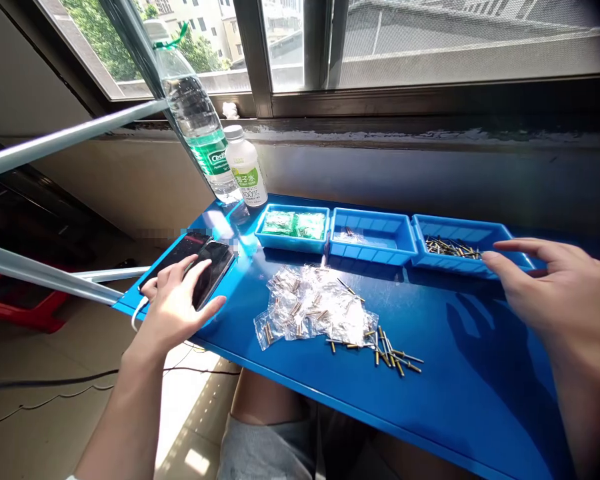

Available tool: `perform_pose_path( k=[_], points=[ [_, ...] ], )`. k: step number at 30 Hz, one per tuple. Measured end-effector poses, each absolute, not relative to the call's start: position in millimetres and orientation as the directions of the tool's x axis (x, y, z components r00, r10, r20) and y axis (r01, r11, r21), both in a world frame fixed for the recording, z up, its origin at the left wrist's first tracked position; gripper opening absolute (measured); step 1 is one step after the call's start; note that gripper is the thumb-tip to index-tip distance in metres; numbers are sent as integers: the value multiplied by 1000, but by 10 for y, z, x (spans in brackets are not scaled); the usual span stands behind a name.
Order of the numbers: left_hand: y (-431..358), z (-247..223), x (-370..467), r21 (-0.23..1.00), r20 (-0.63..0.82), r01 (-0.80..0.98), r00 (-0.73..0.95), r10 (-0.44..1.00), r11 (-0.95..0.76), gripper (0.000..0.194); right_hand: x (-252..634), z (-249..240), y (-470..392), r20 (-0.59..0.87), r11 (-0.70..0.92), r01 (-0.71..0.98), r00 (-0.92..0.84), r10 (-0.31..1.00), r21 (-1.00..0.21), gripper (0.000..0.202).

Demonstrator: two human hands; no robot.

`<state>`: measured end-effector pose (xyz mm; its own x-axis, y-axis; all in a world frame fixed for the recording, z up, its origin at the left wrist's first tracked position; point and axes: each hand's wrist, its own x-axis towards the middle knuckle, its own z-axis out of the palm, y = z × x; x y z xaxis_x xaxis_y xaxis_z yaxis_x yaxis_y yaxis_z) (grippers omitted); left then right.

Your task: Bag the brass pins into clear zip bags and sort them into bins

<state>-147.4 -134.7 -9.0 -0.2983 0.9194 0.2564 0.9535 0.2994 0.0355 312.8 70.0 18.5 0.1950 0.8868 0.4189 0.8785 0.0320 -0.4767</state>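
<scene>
The left hand (173, 303), fingers spread, lies over the phones (215, 270) by the table's (430, 400) left edge. The right hand (560, 287), loosely open, is at the right bin (447, 267). Bare blue surface lies right of the loose rivets (393, 353).

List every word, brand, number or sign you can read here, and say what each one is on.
"Cest", the word's end unclear: green label of the large water bottle
"椰子水": white bottle
"100%": same white bottle, lower down
Too small or blurred to read: the finer print on both bottles, and any print on the green packets.
</scene>
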Motion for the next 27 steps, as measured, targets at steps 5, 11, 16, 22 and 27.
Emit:
perform_pose_path(
  k=[5, 11, 16, 22, 27],
  points=[
    [-1372, -89, -1537, 46, 307, 912, -401, 863, 407, 68, 3110, 204, 689, 409, 29, 883, 188, 893, -469, 49],
    [-1363, -75, -1600, 20, 291, 913, -395, 872, 407, 52, 3107, 227, 678, 401, 20, 883, 192, 896, -469, 53],
    [-1424, -107, -1581, 72, 396, 921, -379, 837, 383, 55, 3122, 218, 682, 405, 32, 882, 183, 896, -470, 52],
    [-1491, -201, -1607, 61, 339, 915, -396, 853, 400, 54, 3100, 215, 674, 403, 29, 880, 188, 896, -475, 52],
    [-1528, -205, -1581, 158, 434, 893, -446, 782, 422, 73, 3104, 212, 680, 400, 27, 882, 187, 897, -471, 51]
  ],
)
